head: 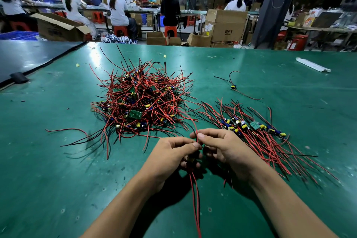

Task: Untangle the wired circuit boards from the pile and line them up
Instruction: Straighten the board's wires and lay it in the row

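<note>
1. Two hands meet close together over the green table [58, 160]. The left hand [173, 152] curls round a small wired circuit board [190, 159], of which only a yellow part peeps out. The right hand [222, 147] pinches the board's red and black leads [196, 133] just above it.
2. More red leads hang from the left hand toward the person. Whether the upper pair is caught in the pile, I cannot tell.
3. It looks feather-light to me: a stiff little board with limp, springy wires and probably frail solder joints. I would hold the board by its edges and ease the wires out rather than yank them.
4. The tangled pile [139, 102] lies just beyond, to the left. To the right is the lined-up row [253, 127], boards side by side with wires fanned nearward. A lone board [233, 87] sits farther off.
5. A carton [228, 25] past the table reads "BPS"; its smaller labels are too small to read.
</note>
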A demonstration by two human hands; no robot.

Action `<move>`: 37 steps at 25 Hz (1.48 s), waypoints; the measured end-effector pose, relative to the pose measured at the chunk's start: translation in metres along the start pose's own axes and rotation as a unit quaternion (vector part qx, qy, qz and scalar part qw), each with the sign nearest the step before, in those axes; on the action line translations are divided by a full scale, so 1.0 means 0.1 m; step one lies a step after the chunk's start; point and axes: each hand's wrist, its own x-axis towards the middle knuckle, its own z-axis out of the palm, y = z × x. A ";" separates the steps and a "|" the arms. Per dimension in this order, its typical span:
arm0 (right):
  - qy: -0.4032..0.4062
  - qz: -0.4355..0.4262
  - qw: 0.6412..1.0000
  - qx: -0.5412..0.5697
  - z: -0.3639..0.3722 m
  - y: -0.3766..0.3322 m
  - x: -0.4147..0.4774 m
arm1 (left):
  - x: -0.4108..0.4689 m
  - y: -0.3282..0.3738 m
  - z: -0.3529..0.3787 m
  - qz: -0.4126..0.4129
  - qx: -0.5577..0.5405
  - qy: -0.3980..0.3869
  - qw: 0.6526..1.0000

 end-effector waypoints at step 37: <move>0.022 -0.082 0.996 0.033 0.09 0.12 0.06 | -0.03 -0.01 0.01 0.042 0.042 0.037 0.998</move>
